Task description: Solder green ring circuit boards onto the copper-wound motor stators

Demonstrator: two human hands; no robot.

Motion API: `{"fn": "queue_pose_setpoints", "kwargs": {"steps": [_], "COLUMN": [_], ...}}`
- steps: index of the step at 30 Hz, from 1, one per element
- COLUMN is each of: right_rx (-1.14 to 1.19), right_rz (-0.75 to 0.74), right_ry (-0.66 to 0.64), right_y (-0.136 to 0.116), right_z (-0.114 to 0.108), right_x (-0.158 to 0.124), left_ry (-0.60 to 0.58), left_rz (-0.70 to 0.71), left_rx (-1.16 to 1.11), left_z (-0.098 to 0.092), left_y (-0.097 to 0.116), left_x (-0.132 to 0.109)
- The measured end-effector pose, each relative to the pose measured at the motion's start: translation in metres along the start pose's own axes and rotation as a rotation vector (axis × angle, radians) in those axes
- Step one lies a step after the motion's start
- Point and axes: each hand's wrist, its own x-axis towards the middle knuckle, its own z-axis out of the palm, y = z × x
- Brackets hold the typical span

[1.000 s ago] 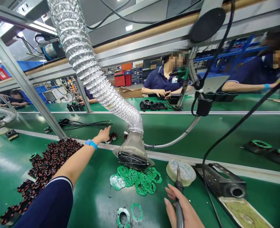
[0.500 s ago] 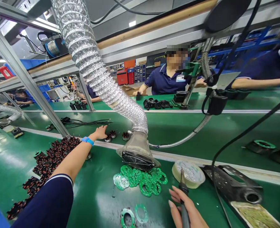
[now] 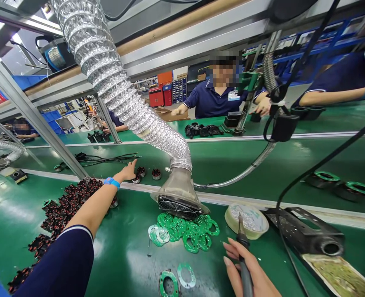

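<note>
My left hand (image 3: 128, 171) reaches past the front bench's rail with its fingers stretched out. It is right beside two small round motor stators with dark windings, the nearer stator (image 3: 136, 178) partly behind the hand. A third stator (image 3: 156, 173) sits a little to the right. My right hand (image 3: 250, 268) grips a soldering iron (image 3: 245, 264), its tip pointing up and away in front of a round tub (image 3: 253, 220) with a crumpled silvery top. In front of me lie a green-topped ring part (image 3: 168, 284) and a loose ring-shaped circuit board (image 3: 186, 275).
A fume duct (image 3: 157, 128) ends in a hood (image 3: 179, 196) over a pile of green ring boards (image 3: 190, 233). Many stators (image 3: 72, 206) lie heaped at left. A black metal stand (image 3: 309, 231) and hanging cable are at right. A co-worker (image 3: 215, 99) sits opposite.
The view has shifted slightly. My left hand stays beside the stators and my right hand keeps the soldering iron. The co-worker opposite has moved both hands; one no longer holds a black part.
</note>
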Motion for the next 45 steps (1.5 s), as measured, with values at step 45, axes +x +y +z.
{"fn": "queue_pose_setpoints", "kwargs": {"steps": [45], "right_rx": [0.061], "right_rz": [0.152], "right_ry": [-0.085], "right_y": [-0.05], "right_z": [-0.014], "right_x": [-0.006], "left_ry": [-0.232], "left_rz": [0.392], "left_rx": [0.296], "left_z": [0.025], "left_y": [-0.085], "left_x": [-0.258]}}
